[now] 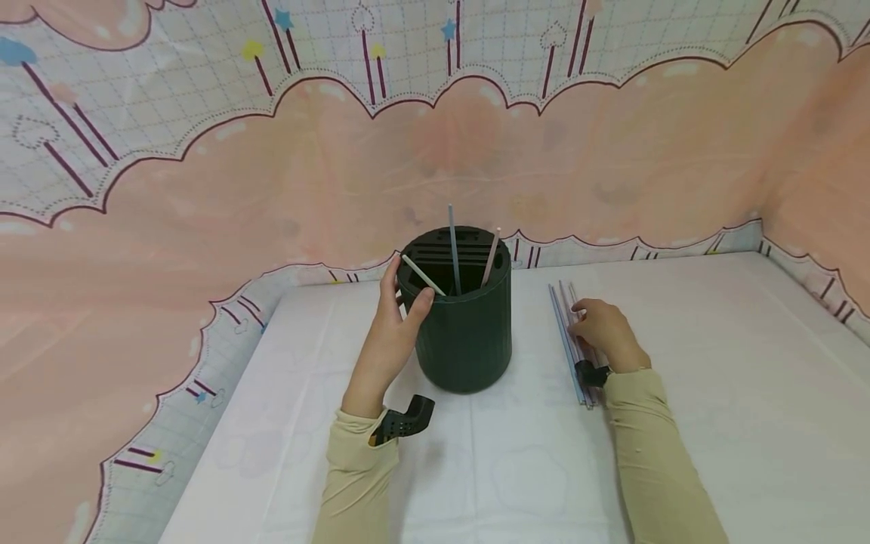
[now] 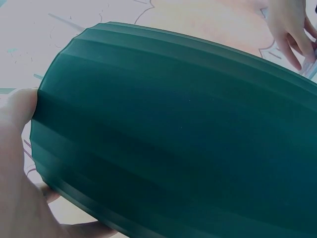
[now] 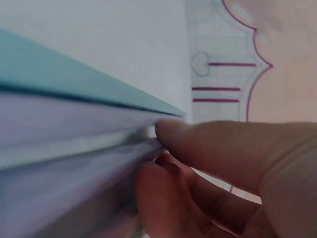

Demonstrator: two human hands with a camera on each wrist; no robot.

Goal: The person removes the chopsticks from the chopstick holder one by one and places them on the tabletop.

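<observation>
A dark green ribbed pen holder (image 1: 464, 344) with a slotted top stands upright on the white-covered table. My left hand (image 1: 387, 340) holds its left side at the rim, thumb on the near edge; in the left wrist view, the holder's wall (image 2: 173, 124) fills most of the picture. Out of it lean a pale green stick (image 1: 423, 275), a blue stick (image 1: 453, 249) and a pink stick (image 1: 492, 257). To the right, several thin sticks lie side by side, a blue stick (image 1: 566, 344) outermost. Over their far part, my right hand (image 1: 608, 332) pinches a pale purple stick (image 3: 114, 158) between thumb and index finger.
A white cloth covers the table (image 1: 503, 468). Behind and to the sides hangs a peach and white patterned curtain (image 1: 612, 166). Black wrist straps with mounts (image 1: 411, 419) sit on both wrists, the left one jutting out near the holder's base.
</observation>
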